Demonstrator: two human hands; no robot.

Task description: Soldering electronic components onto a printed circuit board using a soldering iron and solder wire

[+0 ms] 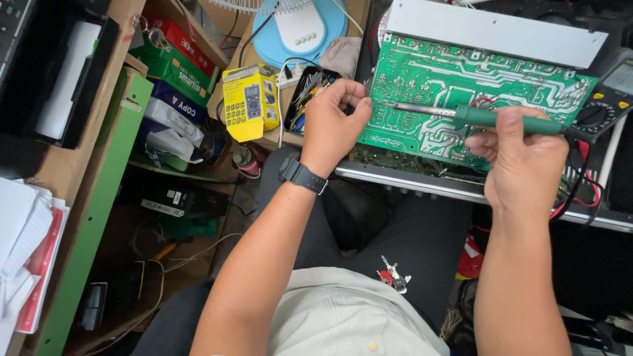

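Nearest the camera, a bunch of keys hangs at the waist, over dark trousers. Above it the left hand, with a black watch on the wrist, has its fingers pinched together at the left edge of the green circuit board; whether they grip a wire or solder there is too small to tell. The right hand is clenched round the green handle of a soldering iron, whose metal tip lies over the board's solder side, pointing toward the left hand. The board is tilted up out of a metal chassis, so, as a judgement, the opening-up is done and the work on the joints is in hand; no finished joint can be told apart.

Red and black leads loop under the right wrist and may crowd the iron's cord. Further off: a multimeter at the right, a yellow boxed meter and a tray of small tools to the left, stacked cartons on a green shelf, and a blue fan base farthest back
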